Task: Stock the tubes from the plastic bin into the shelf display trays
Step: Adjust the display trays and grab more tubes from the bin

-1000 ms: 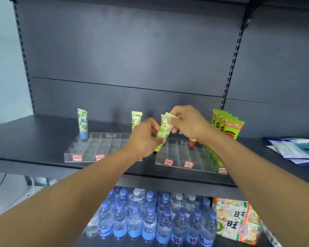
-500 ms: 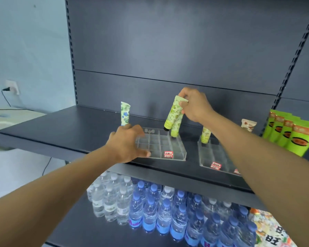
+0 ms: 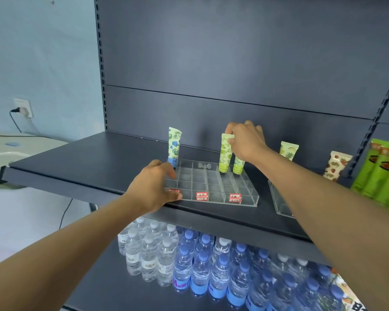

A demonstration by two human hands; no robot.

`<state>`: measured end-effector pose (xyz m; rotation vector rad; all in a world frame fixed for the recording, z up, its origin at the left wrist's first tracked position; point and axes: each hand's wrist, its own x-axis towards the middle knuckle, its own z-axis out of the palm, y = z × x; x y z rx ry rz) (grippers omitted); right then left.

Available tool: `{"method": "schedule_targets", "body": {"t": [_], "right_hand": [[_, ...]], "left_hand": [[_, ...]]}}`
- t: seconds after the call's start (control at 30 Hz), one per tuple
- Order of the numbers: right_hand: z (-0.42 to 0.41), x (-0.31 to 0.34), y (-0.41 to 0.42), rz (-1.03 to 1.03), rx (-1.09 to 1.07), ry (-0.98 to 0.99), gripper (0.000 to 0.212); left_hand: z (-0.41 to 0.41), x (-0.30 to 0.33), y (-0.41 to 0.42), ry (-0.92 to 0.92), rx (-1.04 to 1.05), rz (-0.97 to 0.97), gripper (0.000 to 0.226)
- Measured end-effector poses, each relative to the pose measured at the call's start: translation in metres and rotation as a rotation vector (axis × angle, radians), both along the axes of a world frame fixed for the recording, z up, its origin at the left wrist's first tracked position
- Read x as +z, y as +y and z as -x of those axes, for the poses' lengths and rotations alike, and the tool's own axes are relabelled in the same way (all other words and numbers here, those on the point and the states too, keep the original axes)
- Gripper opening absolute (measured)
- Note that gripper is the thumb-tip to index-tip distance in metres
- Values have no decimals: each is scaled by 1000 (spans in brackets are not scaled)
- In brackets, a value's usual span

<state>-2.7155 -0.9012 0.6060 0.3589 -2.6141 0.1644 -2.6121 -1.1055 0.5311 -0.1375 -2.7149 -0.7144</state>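
Now upright in the clear tray [image 3: 211,187], green tube [image 3: 225,153] pinched by right hand [image 3: 245,140]

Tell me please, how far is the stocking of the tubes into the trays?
Early stage. Done: a blue-flowered tube and a green tube stand in the back row of the clear tray. In hand: the right hand pinches another green tube by its top, while the left hand steadies the tray. Left: most compartments are empty.
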Motion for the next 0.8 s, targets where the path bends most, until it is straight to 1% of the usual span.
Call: {"method": "schedule_targets", "body": {"t": [0.13,0.3,0.5,0.67,0.8], "right_hand": [[0,2,2,-11,-8,-19,26],[9,4,5,-117,7,5,31],[11,2,7,-88,23,-20,37],[10,2,7,-82,31,-47,35],[13,4,9,-67,34,-75,33]], "left_hand": [[4,1,-3,12,-3,-13,40],[9,2,-7,0,5,-4,36],[13,2,-9,-13,14,10,38],[13,3,-9,-28,13,18,38],[14,5,-7,-61,12,64,41]]}}
